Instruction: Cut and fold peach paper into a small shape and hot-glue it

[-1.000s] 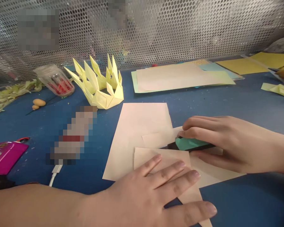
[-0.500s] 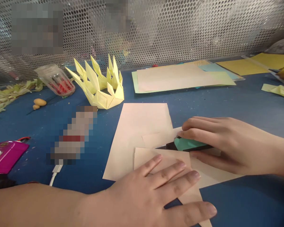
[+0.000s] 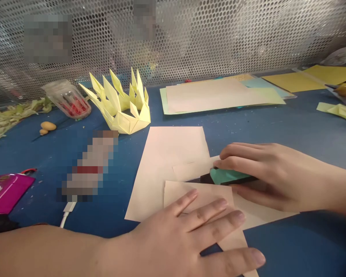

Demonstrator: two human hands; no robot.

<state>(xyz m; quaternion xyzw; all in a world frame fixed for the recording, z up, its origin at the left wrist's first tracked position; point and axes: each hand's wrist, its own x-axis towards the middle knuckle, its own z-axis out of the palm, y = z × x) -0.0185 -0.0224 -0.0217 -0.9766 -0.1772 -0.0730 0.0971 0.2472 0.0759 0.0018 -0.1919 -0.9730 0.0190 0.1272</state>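
Note:
My left hand (image 3: 187,238) lies flat with its fingers spread, pressing on a pale peach piece of paper (image 3: 173,188). A green and black utility knife (image 3: 229,177) is held in my right hand (image 3: 265,173), its fingers curled round the handle. The knife lies low over the paper, and its blade (image 3: 194,180) points left along the upper edge of the piece under my left hand. A larger pale peach sheet (image 3: 167,154) lies beneath, toward the left. Part of the blade's edge is hard to make out, and my hand covers the rear of the knife.
A folded yellow paper crown (image 3: 127,117) stands behind the sheet. Beyond are stacked coloured papers (image 3: 207,96), against a perforated metal screen (image 3: 190,42). At left are a jar with red bits (image 3: 72,102), a blurred-out device (image 3: 89,165) with a white cable and a magenta object (image 3: 13,192).
My right hand and the utility knife have shifted slightly left, and more of the blade shows beside the paper's edge. My left hand stays in place on the paper.

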